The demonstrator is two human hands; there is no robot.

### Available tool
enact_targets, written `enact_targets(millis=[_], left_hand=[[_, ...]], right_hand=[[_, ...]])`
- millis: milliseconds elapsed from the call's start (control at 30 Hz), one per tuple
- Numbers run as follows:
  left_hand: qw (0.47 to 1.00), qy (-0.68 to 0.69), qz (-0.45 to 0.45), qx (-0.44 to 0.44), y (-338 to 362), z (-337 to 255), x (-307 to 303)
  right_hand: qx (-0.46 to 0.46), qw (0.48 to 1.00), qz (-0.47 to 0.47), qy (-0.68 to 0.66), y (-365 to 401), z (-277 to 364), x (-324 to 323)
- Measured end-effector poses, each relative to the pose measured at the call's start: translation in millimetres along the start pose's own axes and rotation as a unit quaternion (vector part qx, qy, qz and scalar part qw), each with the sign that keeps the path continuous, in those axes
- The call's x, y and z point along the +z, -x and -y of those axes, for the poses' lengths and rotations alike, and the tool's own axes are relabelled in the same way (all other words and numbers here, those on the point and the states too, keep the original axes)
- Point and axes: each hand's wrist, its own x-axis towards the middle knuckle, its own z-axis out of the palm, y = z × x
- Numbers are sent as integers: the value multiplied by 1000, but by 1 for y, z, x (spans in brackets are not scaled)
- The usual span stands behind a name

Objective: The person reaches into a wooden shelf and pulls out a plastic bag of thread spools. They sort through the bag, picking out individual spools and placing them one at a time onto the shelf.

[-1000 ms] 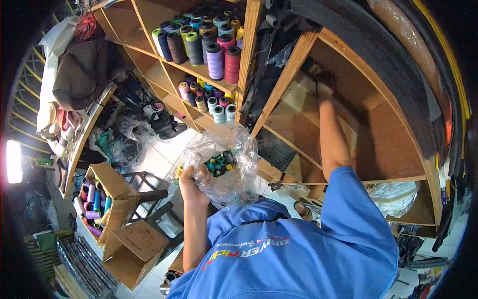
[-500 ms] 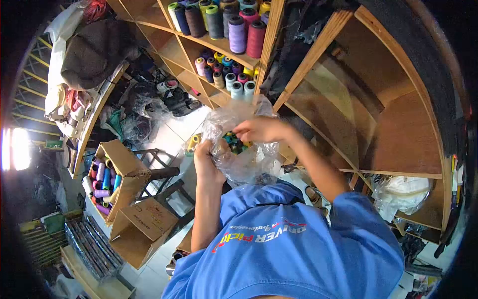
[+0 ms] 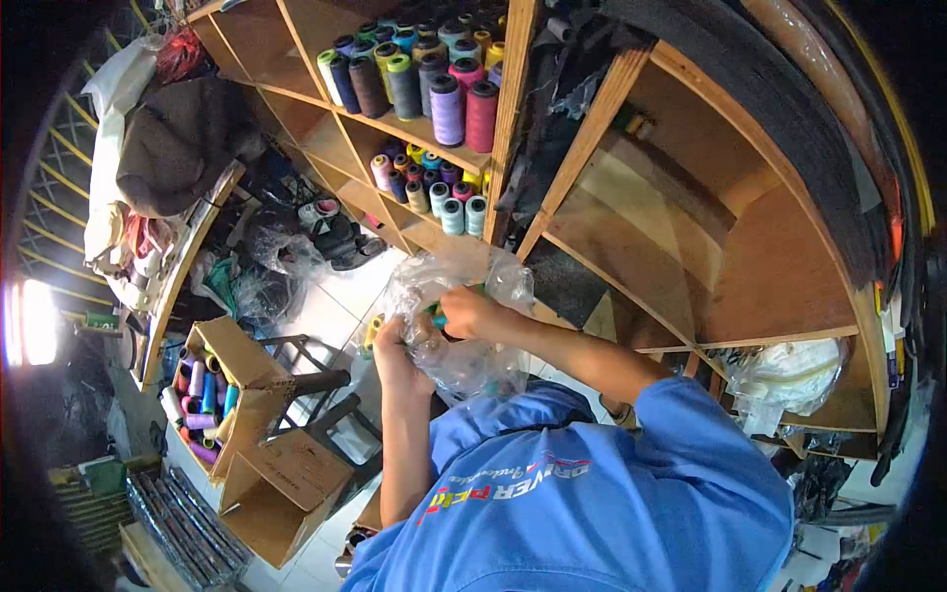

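Observation:
A clear plastic bag (image 3: 503, 286) with several coloured spools inside hangs in front of my body. My left hand (image 3: 400, 357) is closed on the left side of the bag's rim. At the mouth of the bag is my right hand (image 3: 472, 314), its fingers bent down into the opening beside a green and teal spool (image 3: 438, 318). Its fingertips are partly hidden, so I cannot make out what they hold. A yellow spool (image 3: 374, 330) shows just left of the bag.
Wooden shelves (image 3: 395, 123) with thread cones stand ahead. An open cardboard box (image 3: 247, 380) of spools is at the left, above an open, tilted box (image 3: 286, 483). Dark stool legs (image 3: 335, 424) stand beside them. Another wooden shelf (image 3: 789, 257) rises at the right.
My right hand has moved down and left into the bag's mouth. The bag and my left hand sit slightly lower and further left, and the camera view has shifted.

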Motion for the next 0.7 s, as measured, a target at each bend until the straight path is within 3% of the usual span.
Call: enact_targets(millis=[67, 100, 133, 200, 267, 333, 400, 467, 567, 700], left_hand=[[1000, 1, 4, -4, -2, -1, -2], [1000, -1, -4, -4, -2, -1, 1], [1000, -2, -11, -6, -1, -1, 5], [1000, -27, -4, -2, -1, 1, 10], [999, -16, 45, -10, -6, 4, 3], [999, -16, 38, -23, -9, 5, 4], [999, -10, 22, -33, -7, 7, 10], [999, -10, 24, -36, -6, 11, 13], [998, -2, 53, -44, -8, 14, 10], [998, 11, 14, -53, -9, 17, 8]], right_hand=[[-47, 997, -45, -43, 12, -24, -2], [-25, 999, -22, -7, 40, -2, -49], [15, 998, 35, -59, 59, 5, -80], [-27, 950, 12, -311, 79, -28, -87], [-73, 860, -2, -505, 116, -41, -115], [-85, 744, -14, -663, 147, -71, -130], [-32, 562, -116, -818, 173, -91, -141], [-87, 495, -227, -834, 181, -117, -155], [-69, 476, -373, -793, 187, -149, -176], [-6, 514, -495, -701, 169, -220, -194]])
